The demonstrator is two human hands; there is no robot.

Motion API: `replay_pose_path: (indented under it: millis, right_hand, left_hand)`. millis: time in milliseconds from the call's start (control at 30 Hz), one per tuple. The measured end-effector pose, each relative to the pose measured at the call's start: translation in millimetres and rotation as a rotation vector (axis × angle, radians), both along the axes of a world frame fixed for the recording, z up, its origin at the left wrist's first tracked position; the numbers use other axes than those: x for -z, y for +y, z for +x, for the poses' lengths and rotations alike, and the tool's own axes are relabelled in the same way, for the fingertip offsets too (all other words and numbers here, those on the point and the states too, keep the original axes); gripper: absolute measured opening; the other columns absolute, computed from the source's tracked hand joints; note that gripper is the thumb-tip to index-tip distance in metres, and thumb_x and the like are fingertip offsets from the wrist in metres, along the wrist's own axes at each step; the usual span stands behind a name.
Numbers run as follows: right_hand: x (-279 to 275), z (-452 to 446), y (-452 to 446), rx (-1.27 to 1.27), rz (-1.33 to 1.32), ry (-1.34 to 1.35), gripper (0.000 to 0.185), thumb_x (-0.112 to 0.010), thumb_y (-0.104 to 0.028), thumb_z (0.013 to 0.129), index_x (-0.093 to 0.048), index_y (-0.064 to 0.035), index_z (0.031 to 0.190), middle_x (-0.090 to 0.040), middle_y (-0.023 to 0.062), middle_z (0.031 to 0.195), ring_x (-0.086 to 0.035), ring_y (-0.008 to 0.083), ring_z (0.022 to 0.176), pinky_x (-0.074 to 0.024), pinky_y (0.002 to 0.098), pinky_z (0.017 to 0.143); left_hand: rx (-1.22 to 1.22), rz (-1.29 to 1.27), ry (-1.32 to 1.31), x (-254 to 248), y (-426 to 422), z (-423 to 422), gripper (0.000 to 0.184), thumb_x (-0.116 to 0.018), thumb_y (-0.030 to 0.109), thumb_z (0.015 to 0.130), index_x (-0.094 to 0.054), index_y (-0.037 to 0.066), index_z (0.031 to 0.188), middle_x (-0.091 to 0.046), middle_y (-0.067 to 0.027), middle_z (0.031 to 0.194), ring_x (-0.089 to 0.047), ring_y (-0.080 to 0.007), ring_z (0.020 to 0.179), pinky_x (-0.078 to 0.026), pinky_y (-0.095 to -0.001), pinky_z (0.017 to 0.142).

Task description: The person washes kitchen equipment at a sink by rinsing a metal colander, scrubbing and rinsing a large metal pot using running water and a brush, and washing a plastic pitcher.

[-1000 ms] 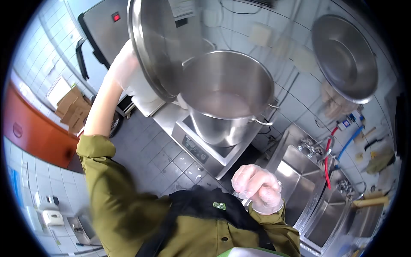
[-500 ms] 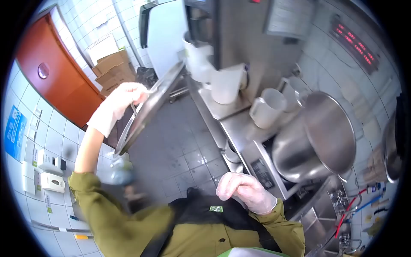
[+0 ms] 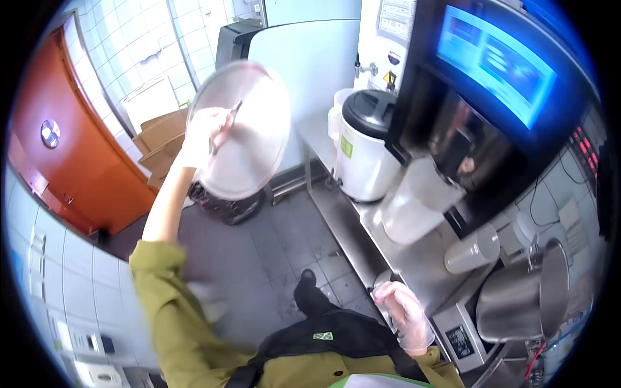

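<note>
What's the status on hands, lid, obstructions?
Left hand gripping pot lid by its handle. Right hand looks empty, fingers curled. Stockpot uncovered. Nothing visibly blocking the lid.

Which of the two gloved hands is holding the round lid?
The left hand, gripping the lid; the right hand, nearer the steel pot, is apart from the lid.

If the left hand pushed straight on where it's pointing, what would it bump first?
Probably the round pot lid: the left hand grips its handle, with the lid's face just beyond. How near things behind are is unclear.
</note>
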State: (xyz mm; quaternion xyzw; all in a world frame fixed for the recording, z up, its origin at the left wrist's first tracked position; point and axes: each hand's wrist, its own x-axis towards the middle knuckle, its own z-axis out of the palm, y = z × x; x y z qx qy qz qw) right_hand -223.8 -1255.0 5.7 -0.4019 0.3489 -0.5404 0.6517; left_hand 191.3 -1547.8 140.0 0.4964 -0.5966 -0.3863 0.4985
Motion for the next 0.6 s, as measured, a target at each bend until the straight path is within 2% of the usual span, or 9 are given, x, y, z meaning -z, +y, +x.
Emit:
replay_pose_path:
  millis: [67, 100, 167, 200, 267, 333, 400, 500, 600]
  right_hand:
    - [13, 9, -54, -0.060, -0.073, -0.001, 0.031, -0.044, -0.024, 0.086, -0.056, 0.0045, 0.088, -0.056, 0.0136, 0.094, -0.051, 0.0201, 0.090, -0.0367, 0.0301, 0.085]
    - [24, 15, -83, -0.083, -0.116, -0.103, 0.032, -0.045, -0.025, 0.085, -0.057, 0.0043, 0.089, -0.056, 0.0136, 0.096, -0.050, 0.0198, 0.092, -0.0358, 0.0304, 0.086]
    - [-4, 42, -123, 0.051, -0.072, -0.037, 0.032, -0.044, -0.025, 0.085, -0.057, 0.0045, 0.089, -0.055, 0.0139, 0.096, -0.050, 0.0205, 0.093, -0.0357, 0.0308, 0.087]
    - [-19, 52, -140, 0.125, -0.053, 0.008, 0.032, -0.044, -0.025, 0.085, -0.056, 0.0046, 0.089, -0.055, 0.0140, 0.097, -0.050, 0.0209, 0.093, -0.0356, 0.0309, 0.087]
    - [-37, 67, -161, 0.158, -0.065, 0.033, 0.033, -0.043, -0.027, 0.086, -0.055, 0.0039, 0.087, -0.054, 0.0136, 0.094, -0.049, 0.0212, 0.092, -0.0349, 0.0301, 0.087]
    - [-49, 78, -183, 0.202, -0.096, 0.070, 0.034, -0.041, -0.028, 0.087, -0.054, 0.0033, 0.085, -0.053, 0.0132, 0.092, -0.049, 0.0214, 0.091, -0.0343, 0.0293, 0.086]
    - [-38, 87, -198, 0.317, -0.119, 0.073, 0.035, -0.046, -0.030, 0.086, -0.056, 0.0037, 0.087, -0.055, 0.0137, 0.093, -0.051, 0.0227, 0.093, -0.0361, 0.0320, 0.087]
    - [-3, 102, -217, 0.546, -0.146, 0.079, 0.033, -0.050, -0.028, 0.086, -0.057, 0.0037, 0.091, -0.057, 0.0133, 0.096, -0.052, 0.0236, 0.097, -0.0376, 0.0355, 0.090]
    - [-22, 150, -246, 0.838, -0.083, 0.073, 0.036, -0.051, -0.031, 0.084, -0.057, 0.0041, 0.089, -0.057, 0.0140, 0.093, -0.052, 0.0228, 0.092, -0.0388, 0.0342, 0.085]
  left_hand:
    - [-0.047, -0.035, 0.098, -21, -82, -14, 0.014, -0.051, 0.010, 0.084, -0.062, 0.001, 0.082, -0.058, -0.0011, 0.073, -0.052, -0.0093, 0.064, -0.042, -0.0211, 0.063]
    - [0.007, -0.124, 0.053, -42, -126, -18, 0.014, -0.051, 0.010, 0.083, -0.062, 0.001, 0.083, -0.059, -0.0015, 0.074, -0.053, -0.0097, 0.067, -0.043, -0.0218, 0.066]
    - [0.150, -0.243, -0.054, -71, -200, -37, 0.015, -0.051, 0.010, 0.083, -0.063, 0.001, 0.086, -0.060, -0.0024, 0.077, -0.055, -0.0105, 0.072, -0.044, -0.0233, 0.071]
    - [0.225, -0.253, 0.046, -89, -223, -57, 0.016, -0.052, 0.011, 0.082, -0.062, 0.001, 0.089, -0.060, -0.0033, 0.082, -0.055, -0.0108, 0.076, -0.043, -0.0247, 0.075]
    - [0.251, -0.296, 0.109, -112, -279, -90, 0.017, -0.052, 0.012, 0.083, -0.063, 0.001, 0.091, -0.061, -0.0039, 0.085, -0.056, -0.0106, 0.079, -0.044, -0.0241, 0.075]
    - [0.305, -0.325, 0.326, -133, -321, -133, 0.013, -0.054, 0.002, 0.080, -0.062, -0.003, 0.088, -0.062, -0.0080, 0.081, -0.059, -0.0139, 0.073, -0.048, -0.0231, 0.069]
    - [0.373, -0.327, 0.485, -145, -367, -170, 0.011, -0.055, -0.002, 0.079, -0.062, -0.006, 0.086, -0.063, -0.0106, 0.079, -0.060, -0.0162, 0.071, -0.051, -0.0234, 0.067]
    - [0.486, -0.319, 0.653, -144, -439, -235, 0.010, -0.055, -0.004, 0.080, -0.061, -0.007, 0.086, -0.063, -0.0121, 0.081, -0.061, -0.0174, 0.070, -0.053, -0.0248, 0.069]
    - [0.594, -0.283, 0.806, -133, -494, -290, 0.011, -0.053, -0.006, 0.080, -0.061, -0.008, 0.087, -0.062, -0.0123, 0.082, -0.061, -0.0172, 0.070, -0.054, -0.0235, 0.069]
